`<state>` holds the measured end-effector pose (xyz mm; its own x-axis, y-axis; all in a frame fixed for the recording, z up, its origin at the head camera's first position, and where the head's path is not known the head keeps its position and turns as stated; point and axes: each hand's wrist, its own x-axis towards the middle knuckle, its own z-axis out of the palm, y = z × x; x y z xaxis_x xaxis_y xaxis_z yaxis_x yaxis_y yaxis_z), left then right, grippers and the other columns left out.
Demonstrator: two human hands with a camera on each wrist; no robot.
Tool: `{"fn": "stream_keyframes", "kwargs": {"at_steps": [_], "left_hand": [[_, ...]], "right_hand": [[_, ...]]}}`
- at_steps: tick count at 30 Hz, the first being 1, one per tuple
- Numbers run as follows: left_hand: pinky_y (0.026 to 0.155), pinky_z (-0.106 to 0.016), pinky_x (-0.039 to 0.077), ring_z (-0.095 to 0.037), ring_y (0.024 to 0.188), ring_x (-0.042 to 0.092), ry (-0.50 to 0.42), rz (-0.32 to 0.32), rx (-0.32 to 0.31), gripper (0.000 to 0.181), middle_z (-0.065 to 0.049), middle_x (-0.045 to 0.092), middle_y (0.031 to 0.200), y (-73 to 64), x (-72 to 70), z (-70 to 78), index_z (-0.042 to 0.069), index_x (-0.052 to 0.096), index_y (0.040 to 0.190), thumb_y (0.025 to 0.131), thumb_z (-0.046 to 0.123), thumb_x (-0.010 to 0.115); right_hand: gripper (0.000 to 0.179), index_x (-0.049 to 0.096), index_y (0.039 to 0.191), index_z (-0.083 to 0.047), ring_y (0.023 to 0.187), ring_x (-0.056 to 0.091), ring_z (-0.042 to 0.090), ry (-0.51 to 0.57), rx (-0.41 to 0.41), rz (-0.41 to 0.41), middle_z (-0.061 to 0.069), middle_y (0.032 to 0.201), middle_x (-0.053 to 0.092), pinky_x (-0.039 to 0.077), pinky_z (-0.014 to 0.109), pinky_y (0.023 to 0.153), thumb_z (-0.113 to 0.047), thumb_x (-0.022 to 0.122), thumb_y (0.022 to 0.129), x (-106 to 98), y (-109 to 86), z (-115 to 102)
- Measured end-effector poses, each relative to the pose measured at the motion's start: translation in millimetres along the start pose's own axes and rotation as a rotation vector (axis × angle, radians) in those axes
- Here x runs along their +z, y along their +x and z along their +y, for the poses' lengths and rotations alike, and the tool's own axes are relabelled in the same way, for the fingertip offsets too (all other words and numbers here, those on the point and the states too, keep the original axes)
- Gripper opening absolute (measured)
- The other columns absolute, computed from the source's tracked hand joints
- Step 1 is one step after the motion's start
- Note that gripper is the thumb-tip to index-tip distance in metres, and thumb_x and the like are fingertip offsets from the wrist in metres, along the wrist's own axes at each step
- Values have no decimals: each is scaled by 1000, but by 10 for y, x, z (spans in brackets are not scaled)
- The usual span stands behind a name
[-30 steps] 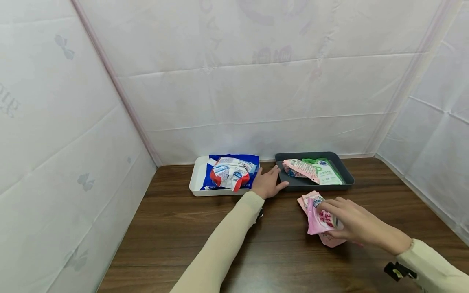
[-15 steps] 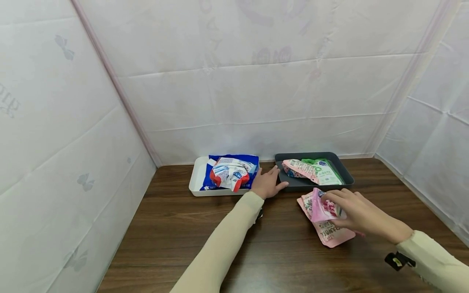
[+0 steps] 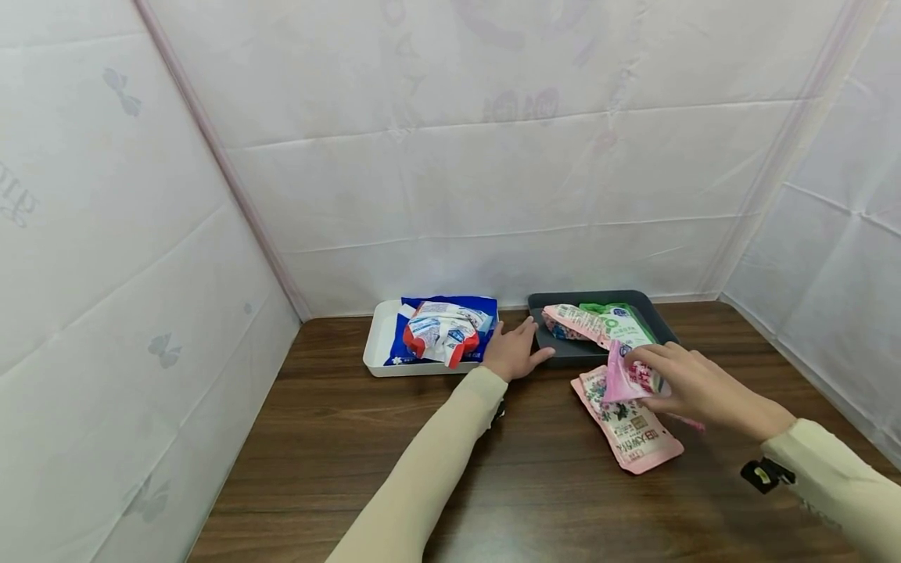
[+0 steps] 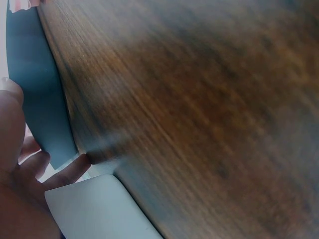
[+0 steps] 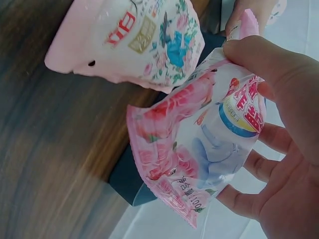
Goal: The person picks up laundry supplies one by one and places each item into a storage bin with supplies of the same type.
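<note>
My right hand (image 3: 693, 383) grips a small pink packet (image 5: 209, 134) with rose prints, thumb on one face and fingers behind it. In the head view the packet is near the front edge of the dark grey tray (image 3: 563, 361). Below it a flat pink floral pouch (image 3: 637, 434) lies on the table. My left hand (image 3: 512, 352) has its fingers spread between the white tray (image 3: 376, 344) and the dark tray, fingertips at the dark tray's edge.
Inside the white tray are a blue bag (image 3: 397, 356) and a white-and-red packet (image 3: 443, 328). The dark tray holds a pink packet (image 3: 577, 324) and a green-and-white packet (image 3: 626, 328). White sheeting (image 3: 450, 188) rises behind the wooden table (image 3: 338, 469).
My right hand has lifted the pink packet away from the front, toward the dark tray, uncovering more of the floral pouch. The left hand stays in place.
</note>
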<state>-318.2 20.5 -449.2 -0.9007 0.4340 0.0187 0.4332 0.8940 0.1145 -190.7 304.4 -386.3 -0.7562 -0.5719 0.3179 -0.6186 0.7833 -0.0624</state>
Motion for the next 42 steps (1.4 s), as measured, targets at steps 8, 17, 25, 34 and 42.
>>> {"fn": "stream_keyframes", "kwargs": {"at_steps": [8, 17, 25, 34, 42], "left_hand": [[126, -49, 17, -19, 141, 50, 7, -9, 0, 74, 3, 31, 166, 5, -3, -4, 19, 41, 160, 102, 67, 39], [127, -49, 14, -19, 142, 49, -5, -16, -5, 76, 4, 30, 167, 37, 24, -10, 20, 39, 160, 102, 68, 39], [127, -48, 13, -19, 142, 48, -5, -17, -12, 76, 4, 31, 167, 31, 18, 6, 21, 40, 160, 101, 69, 40], [127, -48, 13, -18, 141, 50, -2, -18, -8, 76, 5, 29, 167, 32, 39, 2, 21, 38, 161, 101, 69, 39], [127, -49, 14, -19, 140, 51, -5, -16, 0, 77, 4, 30, 167, 13, 46, 17, 20, 39, 160, 101, 69, 38]], "right_hand": [[57, 67, 126, -17, 100, 62, 26, 23, 73, -52, 8, 123, 68, 55, 53, 78, -23, 92, 76, -88, 87, 93], [55, 66, 125, -15, 99, 63, 27, 27, 82, -63, 11, 124, 69, 54, 46, 72, -21, 92, 77, -125, 173, 255], [54, 65, 125, -16, 99, 63, 28, 28, 88, -63, 10, 122, 68, 55, 49, 74, -20, 91, 78, -124, 242, 374], [54, 64, 127, -15, 106, 63, 36, 25, 138, -91, 15, 124, 68, 55, 57, 79, -21, 90, 80, -122, 317, 487], [53, 63, 127, -15, 98, 63, 32, 31, 160, -114, 13, 119, 68, 56, 50, 72, -22, 89, 81, -102, 339, 556]]}}
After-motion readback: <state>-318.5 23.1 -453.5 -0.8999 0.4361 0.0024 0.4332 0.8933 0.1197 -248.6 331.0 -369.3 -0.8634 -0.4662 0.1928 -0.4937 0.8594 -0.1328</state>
